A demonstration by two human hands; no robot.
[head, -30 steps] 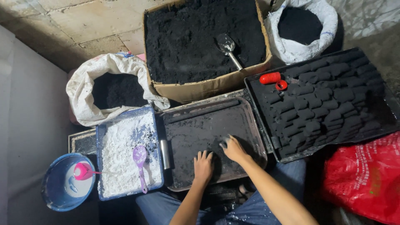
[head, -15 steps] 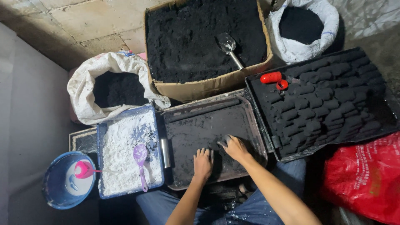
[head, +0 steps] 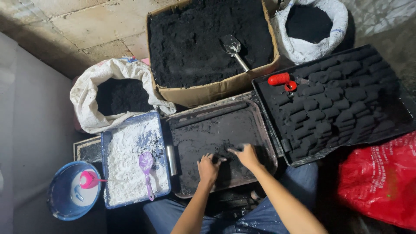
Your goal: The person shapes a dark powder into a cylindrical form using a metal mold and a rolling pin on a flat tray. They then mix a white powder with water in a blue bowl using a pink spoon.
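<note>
I press my left hand [head: 208, 168] and right hand [head: 247, 156], fingers spread, gripping nothing, into black powder on the dark tray [head: 264, 143]; the moulded blocks [head: 329, 104] beside it look finished.

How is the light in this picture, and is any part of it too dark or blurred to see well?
Head view: light is soft and dim, brightest on the white powder tray and stone floor. The black powder in the cardboard box and the black blocks lose detail in darkness. Both hands, left and right, are sharp; the bottom edge falls into shadow.
</note>
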